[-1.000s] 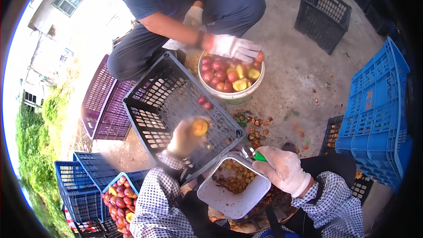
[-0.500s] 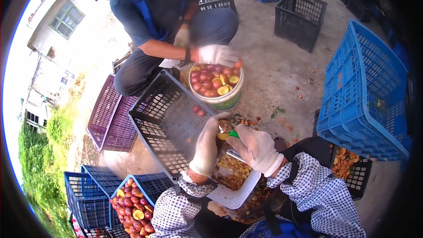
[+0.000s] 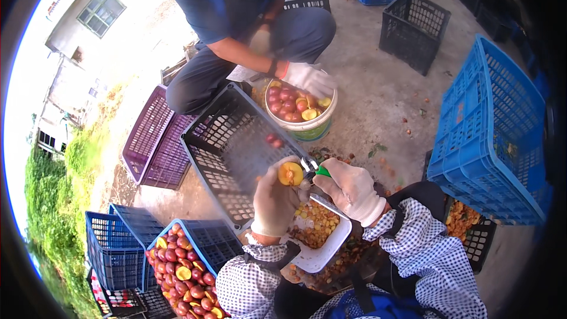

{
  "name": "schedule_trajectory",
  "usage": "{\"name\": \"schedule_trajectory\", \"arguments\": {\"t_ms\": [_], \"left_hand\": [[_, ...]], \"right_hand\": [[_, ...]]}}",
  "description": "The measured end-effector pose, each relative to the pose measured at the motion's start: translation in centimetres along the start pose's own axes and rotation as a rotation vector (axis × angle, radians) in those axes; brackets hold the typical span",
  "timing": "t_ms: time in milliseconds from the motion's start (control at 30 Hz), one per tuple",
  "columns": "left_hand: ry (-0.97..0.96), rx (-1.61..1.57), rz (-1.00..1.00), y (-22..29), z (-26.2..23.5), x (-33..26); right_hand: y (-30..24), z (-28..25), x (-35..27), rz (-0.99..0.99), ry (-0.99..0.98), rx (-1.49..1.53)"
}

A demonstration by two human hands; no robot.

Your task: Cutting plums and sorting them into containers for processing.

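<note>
In my gloved left hand is a halved plum, its yellow cut face and brown centre turned up. My gloved right hand is closed round the green handle of a small pitting tool. The tool's metal loop is beside the plum half; whether they touch I cannot tell. Below my hands stands a white tray with yellow-brown pits and scraps in it. Just beyond my left hand is a black crate with a few red plums inside.
A person in dark clothes crouches opposite, a white-gloved hand over a bucket of plums. A blue crate full of plums is at my lower left, with a purple crate further up. A large blue crate stands at right.
The tool has come off the plum, whose cut face now shows. My right hand has shifted slightly away. The other person's gloved hand has moved lower over the bucket.
</note>
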State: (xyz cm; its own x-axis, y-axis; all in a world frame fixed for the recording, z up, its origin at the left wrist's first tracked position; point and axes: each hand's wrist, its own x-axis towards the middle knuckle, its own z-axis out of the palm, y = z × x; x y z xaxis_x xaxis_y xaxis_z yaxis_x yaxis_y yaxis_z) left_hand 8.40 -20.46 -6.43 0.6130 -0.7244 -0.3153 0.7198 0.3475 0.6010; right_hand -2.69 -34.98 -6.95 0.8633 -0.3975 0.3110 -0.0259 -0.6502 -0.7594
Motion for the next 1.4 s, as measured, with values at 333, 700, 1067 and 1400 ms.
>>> {"name": "schedule_trajectory", "arguments": {"t_ms": [333, 700, 1067, 1400], "left_hand": [[0.025, 0.157, 0.068, -0.8, 0.2, 0.4], [0.244, 0.455, 0.110, -2.3, 1.4, 0.3], [0.133, 1.178, 0.274, -1.0, -0.6, 0.3], [0.039, 0.388, -0.075, -0.8, -1.4, 0.7]], "right_hand": [[-0.7, 0.7, -0.9, -0.074, -0.059, -0.167], [-0.3, 1.5, -1.4, -0.053, -0.084, -0.252], [-0.7, 1.3, -1.6, 0.043, -0.335, -0.178], [2.0, 1.8, -1.1, 0.819, -0.875, 1.182]]}}
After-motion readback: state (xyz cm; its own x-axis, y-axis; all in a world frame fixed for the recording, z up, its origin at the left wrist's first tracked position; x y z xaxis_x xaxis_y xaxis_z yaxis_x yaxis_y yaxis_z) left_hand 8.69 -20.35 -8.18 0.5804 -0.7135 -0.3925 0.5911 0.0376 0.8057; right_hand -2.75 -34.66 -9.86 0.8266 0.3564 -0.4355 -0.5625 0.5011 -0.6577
